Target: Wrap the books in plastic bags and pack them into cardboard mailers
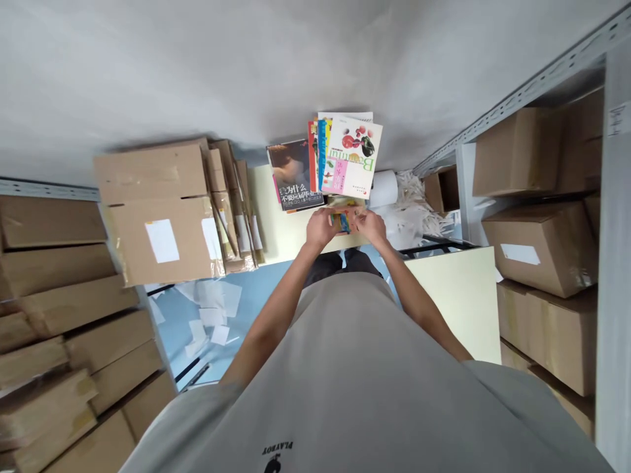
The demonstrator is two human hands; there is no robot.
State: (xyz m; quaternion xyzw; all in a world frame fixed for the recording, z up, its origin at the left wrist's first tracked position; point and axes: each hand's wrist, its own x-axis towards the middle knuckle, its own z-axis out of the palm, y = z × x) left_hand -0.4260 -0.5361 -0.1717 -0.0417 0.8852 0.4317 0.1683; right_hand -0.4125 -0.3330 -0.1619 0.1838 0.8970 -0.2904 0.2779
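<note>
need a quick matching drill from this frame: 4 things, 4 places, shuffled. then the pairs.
Things:
1. small book
2. stack of books
3. paper roll
4. loose paper slips

Places:
A. on the blue floor
B. between left hand and right hand
C. right of the stack
D. on the table, beyond the hands

Pairs: 1-B, 2-D, 3-C, 4-A

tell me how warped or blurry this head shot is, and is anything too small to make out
Head view: strong wide-angle warp, the shelf rail bows and the cardboard boxes splay outward; lighting is soft and even, no glare; the small colourful item between left hand and right hand is too small to identify.
</note>
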